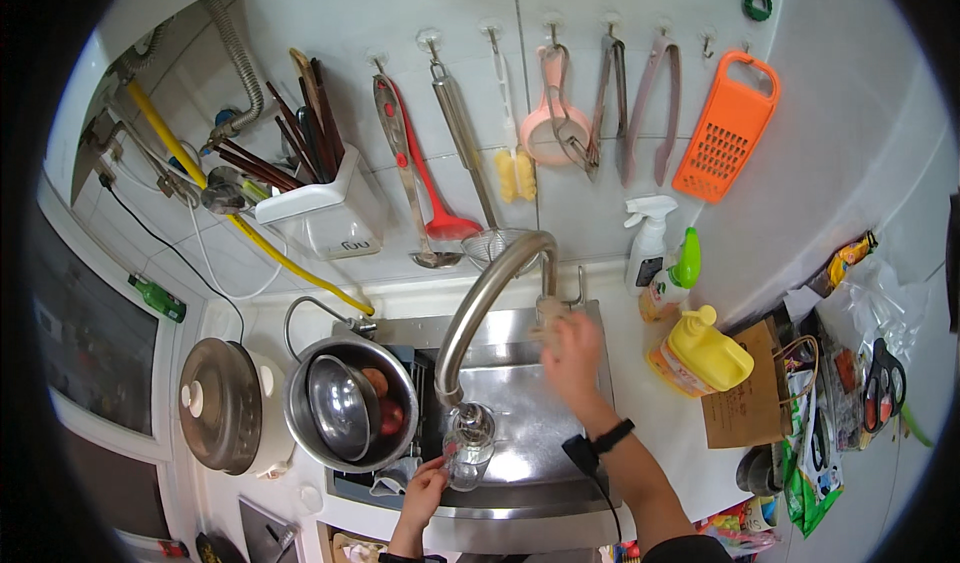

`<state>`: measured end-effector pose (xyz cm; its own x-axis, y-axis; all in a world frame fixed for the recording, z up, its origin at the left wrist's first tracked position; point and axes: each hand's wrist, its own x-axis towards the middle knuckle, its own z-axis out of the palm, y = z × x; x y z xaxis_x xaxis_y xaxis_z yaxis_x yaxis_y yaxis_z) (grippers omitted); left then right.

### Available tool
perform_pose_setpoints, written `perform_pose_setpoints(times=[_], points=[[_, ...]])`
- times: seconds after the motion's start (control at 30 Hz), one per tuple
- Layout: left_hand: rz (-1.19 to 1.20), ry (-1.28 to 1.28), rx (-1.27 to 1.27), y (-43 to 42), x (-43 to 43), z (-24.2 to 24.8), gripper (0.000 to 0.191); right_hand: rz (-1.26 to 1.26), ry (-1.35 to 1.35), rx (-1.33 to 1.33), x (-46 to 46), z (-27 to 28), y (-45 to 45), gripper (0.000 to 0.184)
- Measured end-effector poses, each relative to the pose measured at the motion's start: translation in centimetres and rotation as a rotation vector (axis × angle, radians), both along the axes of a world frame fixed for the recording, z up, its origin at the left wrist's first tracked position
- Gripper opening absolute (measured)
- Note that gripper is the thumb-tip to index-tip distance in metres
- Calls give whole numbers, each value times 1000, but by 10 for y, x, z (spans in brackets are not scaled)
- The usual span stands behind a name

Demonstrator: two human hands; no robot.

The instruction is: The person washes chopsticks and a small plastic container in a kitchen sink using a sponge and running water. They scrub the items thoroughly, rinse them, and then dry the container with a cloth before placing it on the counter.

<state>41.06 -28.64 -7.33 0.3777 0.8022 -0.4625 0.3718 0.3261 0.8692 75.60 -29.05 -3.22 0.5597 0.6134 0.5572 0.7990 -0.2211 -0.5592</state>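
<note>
A clear glass (468, 467) is in the grip of my left hand (426, 488), low over the front of the stainless steel sink (517, 405). Above it ends the spout of the curved metal faucet (480, 300); whether water runs cannot be told. My right hand (576, 360) is blurred, raised at the back right of the sink close to the faucet's base. In its fingers is a beige scrubbing pad or cloth (553, 326). A black band with a cabled device (581, 454) is at my right wrist.
Left of the faucet, a steel basin (296, 405) holds a smaller bowl and reddish round produce. A lidded cooker (217, 405) stands farther left. To the right are spray bottles (649, 240), a yellow pump jug (697, 357) and a paper bag (739, 413). Utensils hang behind, including an orange grater (727, 132).
</note>
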Motion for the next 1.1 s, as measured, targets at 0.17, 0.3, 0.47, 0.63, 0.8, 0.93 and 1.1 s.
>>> perform_pose_setpoints(times=[0.17,0.3,0.47,0.63,0.8,0.93,1.1], points=[[39,8,19,3,14,10,24,-281,280,148,59,-47,5,44],[-20,42,43,7,6,-12,21,-168,524,-67,89,-74,46,39],[-43,17,22,5,11,4,23,-218,536,-386,104,-49,62,31],[-3,-7,17,4,12,8,25,-236,350,-360,76,-34,41,29],[14,-6,78,4,9,5,26,-97,504,-559,41,-64,-25,36],[23,-17,46,4,2,1,26,-241,321,-153,48,-55,-25,38],[38,-15,52,3,1,-4,25,-192,202,-448,90,-6,40,27]])
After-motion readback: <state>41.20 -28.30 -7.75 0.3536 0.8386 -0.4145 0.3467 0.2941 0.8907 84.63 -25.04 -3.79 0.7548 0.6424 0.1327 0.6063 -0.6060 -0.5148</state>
